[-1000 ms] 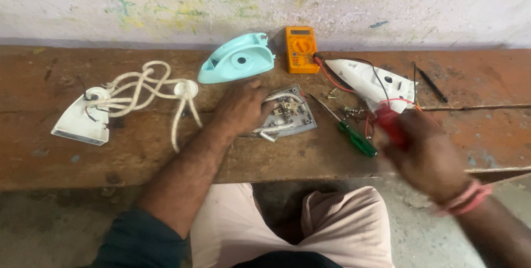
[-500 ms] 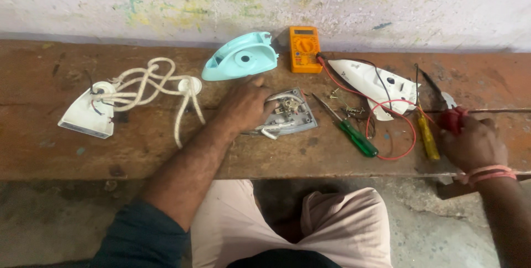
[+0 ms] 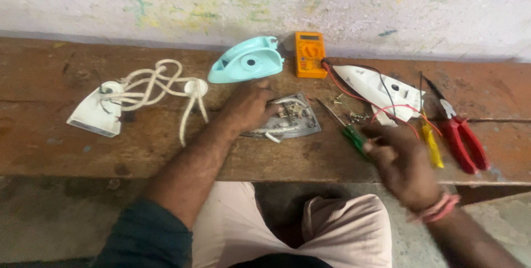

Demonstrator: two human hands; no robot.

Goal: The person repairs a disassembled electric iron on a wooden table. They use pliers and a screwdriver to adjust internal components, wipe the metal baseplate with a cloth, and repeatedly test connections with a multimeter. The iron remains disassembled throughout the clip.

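My left hand [image 3: 249,107] rests on the pointed end of a metal iron soleplate [image 3: 293,121] lying flat on the wooden bench [image 3: 138,152], and holds it down. My right hand [image 3: 404,163] is blurred, with nothing in it; its fingertips are at the handle of a green screwdriver [image 3: 349,132] just right of the soleplate. Red-handled pliers [image 3: 463,142] and a yellow-handled screwdriver [image 3: 431,145] lie on the bench to the right of that hand.
An orange multimeter [image 3: 310,53] with red and black leads stands at the back by the wall. Beside it lie a turquoise iron cover [image 3: 246,60] and a white iron shell [image 3: 381,88]. A white part [image 3: 97,114] with a coiled cord [image 3: 160,82] lies left. Small screws [image 3: 354,114] are scattered.
My right hand carried the red pliers to the right, put them down on the bench, and came back left to the green screwdriver. My left hand stayed on the soleplate.
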